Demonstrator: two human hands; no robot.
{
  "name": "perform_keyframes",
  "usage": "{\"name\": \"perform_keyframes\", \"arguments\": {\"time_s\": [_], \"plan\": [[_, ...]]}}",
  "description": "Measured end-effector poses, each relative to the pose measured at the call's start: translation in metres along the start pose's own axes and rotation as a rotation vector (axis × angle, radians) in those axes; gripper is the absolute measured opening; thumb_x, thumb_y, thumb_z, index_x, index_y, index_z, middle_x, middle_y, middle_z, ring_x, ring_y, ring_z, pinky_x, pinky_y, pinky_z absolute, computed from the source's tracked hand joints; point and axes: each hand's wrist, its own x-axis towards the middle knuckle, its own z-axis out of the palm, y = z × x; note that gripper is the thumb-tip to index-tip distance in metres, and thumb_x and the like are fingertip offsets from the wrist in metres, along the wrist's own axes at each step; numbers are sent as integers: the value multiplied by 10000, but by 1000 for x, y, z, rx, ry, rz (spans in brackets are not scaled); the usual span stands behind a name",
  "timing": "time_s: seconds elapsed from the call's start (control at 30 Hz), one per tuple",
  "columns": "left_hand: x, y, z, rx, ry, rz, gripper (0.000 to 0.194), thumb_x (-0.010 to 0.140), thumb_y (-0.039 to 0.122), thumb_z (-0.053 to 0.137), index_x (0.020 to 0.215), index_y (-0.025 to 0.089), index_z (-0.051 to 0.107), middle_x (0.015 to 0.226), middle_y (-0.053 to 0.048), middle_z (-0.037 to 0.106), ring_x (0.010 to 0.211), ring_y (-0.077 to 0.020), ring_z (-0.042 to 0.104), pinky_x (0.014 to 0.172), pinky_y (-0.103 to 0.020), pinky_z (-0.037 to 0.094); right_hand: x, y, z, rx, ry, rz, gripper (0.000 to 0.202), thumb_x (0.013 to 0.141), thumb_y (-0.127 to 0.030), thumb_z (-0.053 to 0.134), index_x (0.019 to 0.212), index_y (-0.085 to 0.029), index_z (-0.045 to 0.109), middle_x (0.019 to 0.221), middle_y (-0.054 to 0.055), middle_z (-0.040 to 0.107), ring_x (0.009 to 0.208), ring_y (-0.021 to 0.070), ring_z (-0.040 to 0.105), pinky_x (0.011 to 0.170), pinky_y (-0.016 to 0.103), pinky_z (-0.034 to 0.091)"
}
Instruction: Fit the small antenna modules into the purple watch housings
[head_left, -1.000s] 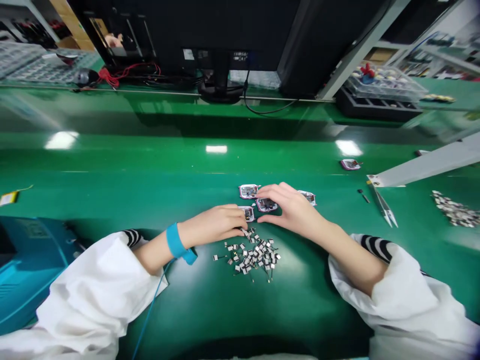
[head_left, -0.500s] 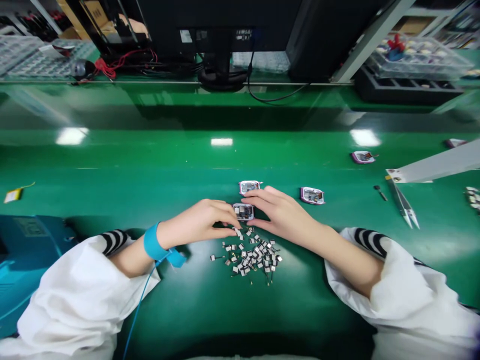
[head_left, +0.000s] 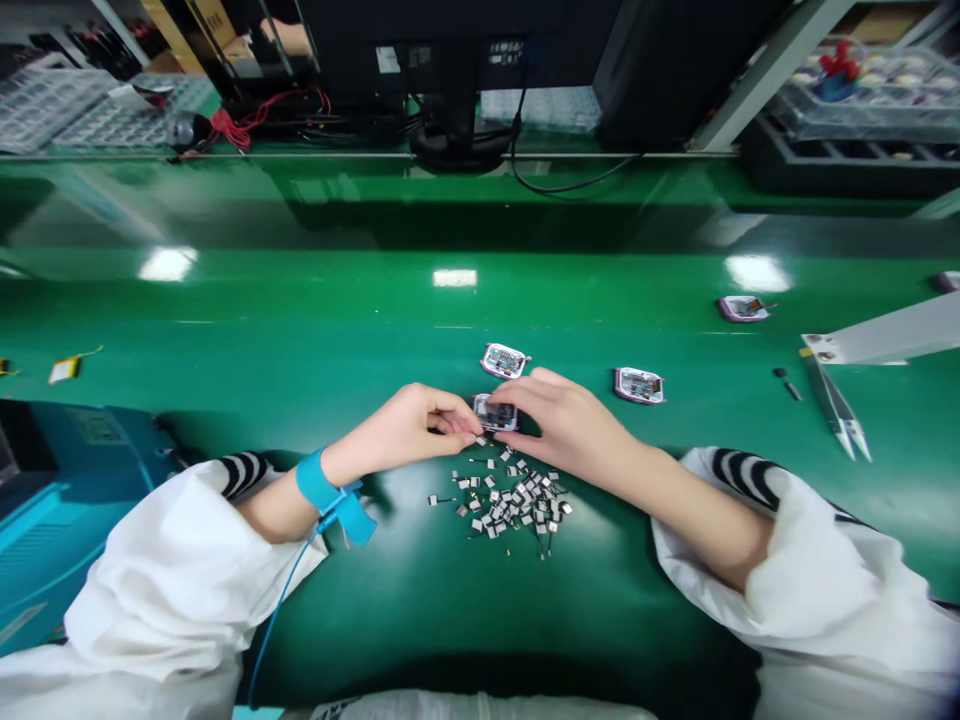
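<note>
An open watch-like case with a circuit board [head_left: 496,413] lies flat on the green bench between my hands. My right hand [head_left: 574,415] has its fingers over the case's top and its thumb at the near right edge, gripping it. My left hand [head_left: 412,428], with a blue wrist strap [head_left: 318,482], is pinched at the case's near left corner. A small silver part [head_left: 481,440] shows at its fingertips. Just below lies a loose pile of small silver parts with black leads [head_left: 521,503]. A second open case [head_left: 505,360] sits right behind the first.
Further open cases lie to the right [head_left: 639,385] and farther back [head_left: 744,308]. Tweezers [head_left: 836,410] and a small black-tipped tool [head_left: 787,383] rest on the right, by a white bar [head_left: 885,325]. A yellow battery [head_left: 65,369] and a blue machine [head_left: 82,500] are at left. A monitor stand [head_left: 459,150] stands behind.
My left fingers have closed in at the case's corner with a small part. My right fingers have come down onto the case, uncovering the one behind. The whole view has shifted slightly.
</note>
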Motion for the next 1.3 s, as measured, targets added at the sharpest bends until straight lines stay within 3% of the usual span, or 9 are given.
{"name": "perform_keyframes", "arguments": {"time_s": [0.13, 0.33, 0.5, 0.63, 0.77, 0.87, 1.07, 1.2, 1.3], "plan": [[1, 2, 2, -63, 71, -32, 113, 721, 189, 574, 796, 119, 622, 784, -28, 662, 734, -89, 604, 690, -168, 469, -44, 19, -19, -6, 81, 110, 271, 767, -279, 566, 1023, -195, 534, 987, 18, 629, 849, 140, 555, 742, 272, 462], [7, 11, 11, -141, 129, -61, 131, 727, 217, 598, 816, 131, 640, 791, -26, 669, 741, -89, 603, 705, -173, 461, -88, 49, -29, -59, 14, 160, 239, 773, -303, 560, 991, -206, 561, 990, 17, 630, 926, 156, 559, 803, 305, 459], [9, 17, 22, -272, 146, -67, 161, 686, 245, 662, 794, 127, 640, 767, -23, 664, 715, -94, 602, 709, -204, 477, -57, 13, -27, 177, 210, 289, 301, 714, -346, 629, 969, -196, 580, 908, 25, 653, 769, 129, 566, 697, 275, 470], [7, 22, 28, -322, 161, -78, 153, 669, 222, 670, 775, 119, 632, 730, -21, 651, 686, -95, 593, 686, -218, 481, -23, -20, -15, 721, 220, 461, 340, 674, -312, 656, 956, -160, 541, 790, 11, 669, 494, 56, 410, 467, 203, 376], [7, 21, 30, -325, 176, -92, 119, 651, 178, 665, 743, 116, 623, 684, -4, 631, 647, -76, 570, 644, -193, 464, -12, -27, -7, 864, 251, 536, 267, 655, -266, 659, 861, -142, 544, 694, 2, 656, 454, 35, 322, 435, 182, 306], [8, 17, 27, -323, 208, -69, 98, 631, 119, 650, 724, 119, 618, 667, 14, 621, 626, -56, 552, 632, -169, 444, -22, -20, -14, 811, 171, 549, 257, 656, -247, 656, 867, -150, 547, 692, -4, 657, 465, 38, 362, 450, 178, 313], [17, 11, 12, -370, 273, -84, 118, 626, 160, 653, 734, 119, 624, 749, -7, 643, 706, -77, 566, 695, -195, 434, -76, 13, -33, 481, -248, 493, 130, 733, -304, 582, 796, -197, 621, 738, 4, 670, 570, 98, 560, 488, 204, 396], [29, 12, 3, -412, 248, -101, 112, 633, 199, 637, 696, 117, 593, 674, 11, 582, 613, -52, 510, 607, -175, 404, -103, 33, -35, 252, -199, 485, 110, 738, -297, 583, 802, -222, 634, 786, 1, 671, 555, 108, 571, 473, 217, 421], [37, 12, -2, -422, 227, -105, 143, 650, 247, 619, 660, 122, 551, 633, 20, 523, 592, -51, 483, 583, -176, 396, -102, 37, -38, 31, -11, 485, 150, 718, -297, 616, 850, -225, 611, 795, -2, 647, 523, 100, 536, 483, 233, 428]]}}
